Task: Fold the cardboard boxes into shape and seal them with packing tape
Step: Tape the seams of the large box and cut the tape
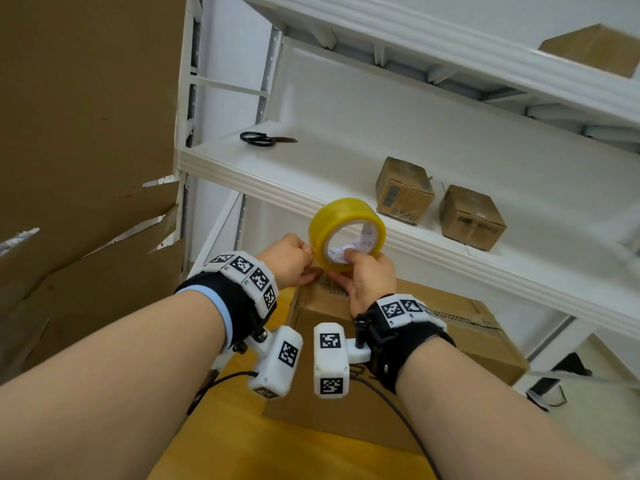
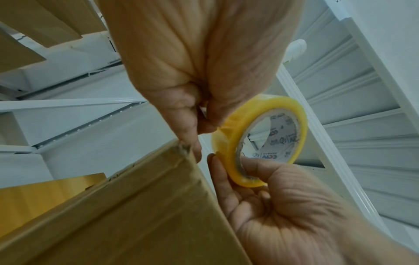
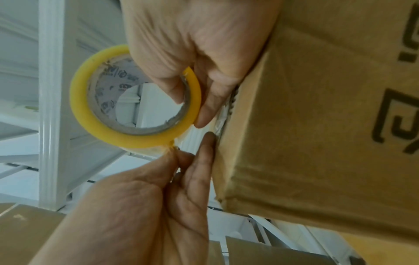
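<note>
1. Sealing is the step in hand, by my reading: the folded cardboard box (image 1: 398, 341) stands closed on the yellow floor, and the roll of packing tape (image 1: 347, 233) is held just above its far top edge, below the lower shelf (image 1: 277, 181).
2. Right hand (image 1: 370, 271) grips the roll, thumb hooked inside the core and fingers curled round its outer face.
3. Left hand (image 1: 289, 259) pinches the free end of the tape between thumb and forefinger, close beside the roll; its other fingers reach toward the box edge, and the right wrist view suggests one fingertip touches the cardboard.
4. Next move likely calls for pulling out a length, pressing the end onto the box's end face, then running the roll along the top seam while keeping the strip taut and straight. Scissors (image 1: 263, 138) lie on the shelf, well apart, for the cut.
5. Count: one tape roll, one pair of scissors, one large box under the hands, two small sealed boxes (image 1: 440, 206) on the lower shelf, one more box (image 1: 595, 50) partly seen on the upper shelf, and flattened cardboard sheets (image 1: 86, 133) at left, number unclear.
</note>
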The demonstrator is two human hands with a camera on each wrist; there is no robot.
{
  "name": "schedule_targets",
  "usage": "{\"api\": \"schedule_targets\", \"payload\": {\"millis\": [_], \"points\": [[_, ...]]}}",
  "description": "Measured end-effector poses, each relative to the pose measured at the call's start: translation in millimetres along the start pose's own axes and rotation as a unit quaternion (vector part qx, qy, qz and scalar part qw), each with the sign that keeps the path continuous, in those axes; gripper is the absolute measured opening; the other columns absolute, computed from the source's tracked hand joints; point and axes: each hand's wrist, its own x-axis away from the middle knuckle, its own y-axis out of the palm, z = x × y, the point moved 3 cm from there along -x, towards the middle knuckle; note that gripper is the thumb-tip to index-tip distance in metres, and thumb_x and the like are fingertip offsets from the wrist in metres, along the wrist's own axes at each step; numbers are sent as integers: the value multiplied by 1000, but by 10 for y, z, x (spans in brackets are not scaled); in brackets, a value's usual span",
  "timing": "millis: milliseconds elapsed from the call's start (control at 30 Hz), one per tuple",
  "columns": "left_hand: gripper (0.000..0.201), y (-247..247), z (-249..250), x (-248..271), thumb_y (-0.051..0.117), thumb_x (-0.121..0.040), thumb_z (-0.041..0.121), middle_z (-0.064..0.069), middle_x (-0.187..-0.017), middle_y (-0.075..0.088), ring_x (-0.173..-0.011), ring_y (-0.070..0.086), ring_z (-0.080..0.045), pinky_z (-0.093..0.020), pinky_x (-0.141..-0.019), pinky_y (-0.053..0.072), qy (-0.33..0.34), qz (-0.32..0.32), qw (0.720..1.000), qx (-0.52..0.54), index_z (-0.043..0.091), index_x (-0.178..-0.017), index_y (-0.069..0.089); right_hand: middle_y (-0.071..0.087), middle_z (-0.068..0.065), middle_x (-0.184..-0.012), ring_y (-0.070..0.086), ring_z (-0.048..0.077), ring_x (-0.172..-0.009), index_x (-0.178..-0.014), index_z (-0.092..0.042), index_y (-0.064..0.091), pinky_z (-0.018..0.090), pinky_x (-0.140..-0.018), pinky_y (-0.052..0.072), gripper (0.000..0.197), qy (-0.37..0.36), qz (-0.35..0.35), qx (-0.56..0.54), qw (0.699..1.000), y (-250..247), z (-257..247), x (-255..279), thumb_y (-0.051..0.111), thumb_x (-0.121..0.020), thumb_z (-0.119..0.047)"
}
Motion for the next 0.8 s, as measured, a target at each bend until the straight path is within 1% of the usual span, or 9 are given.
{"api": "schedule_targets", "payload": {"millis": [67,133,167,267,367,433,500,667,800], "points": [[24,-5,20,-24,39,-101,-1,-7,-86,53,-79,59,-15,-36,-89,56,15,1,1000,9,10,-80,44,66,14,-107,69,29,-89,-119,-13,56,46,-75,62,24,-17,2,13,1000,22,7,-20,59,-95,-9],[20,-43,7,-4,41,-103,2,-13,-88,57,-77,61,-20,-29,-71,59,7,19,998,52,7,-84,47,65,12,-110,69,32,-95,-120,-21,53,43,-69,62,23,-25,-6,17,1000,59,15,-10,56,-98,-16],[14,-79,-22,-42,42,-103,3,-17,-91,58,-77,62,-23,-28,-65,59,9,15,998,63,3,-90,49,65,11,-111,69,33,-95,-121,-23,53,42,-66,62,22,-30,-9,24,999,76,24,1,55,-100,-20],[11,-114,-92,-15,43,-103,4,-19,-93,55,-77,64,-28,-32,-65,59,3,17,994,112,-5,-106,49,65,11,-114,70,33,-96,-124,-27,51,40,-63,61,24,-58,-16,51,997,115,45,11,53,-100,-25],[11,-143,-84,-25,42,-103,2,-13,-84,50,-78,64,-30,-40,-67,62,3,10,990,142,-4,-99,49,64,10,-116,70,33,-98,-123,-29,50,39,-62,61,22,-72,-20,61,995,113,45,1,51,-101,-27],[9,-181,-89,-30,40,-103,2,-12,-85,48,-84,66,-33,-43,-72,61,3,7,988,157,-4,-103,47,63,9,-116,69,33,-99,-118,-32,50,41,-64,62,17,-68,-22,57,996,96,39,0,50,-102,-27],[10,-224,-95,-10,40,-103,2,-11,-85,47,-87,66,-35,-42,-72,60,0,2,985,171,-4,-108,46,63,9,-116,69,33,-99,-114,-34,50,42,-66,62,14,-66,-25,61,996,88,50,-1,50,-102,-28],[11,-355,-140,-14,42,-103,4,-10,-78,50,-83,69,-33,-40,-61,61,-21,-8,982,185,-2,-99,50,64,10,-118,69,32,-98,-119,-31,50,40,-66,62,18,-72,-24,83,994,110,65,13,51,-102,-28],[14,-507,-239,-20,41,-103,4,-7,-74,51,-82,68,-27,-41,-62,60,-29,18,979,203,1,-96,52,60,7,-114,67,29,-99,-103,-32,50,45,-73,62,6,-84,-30,102,991,99,29,37,52,-101,-27]]}}
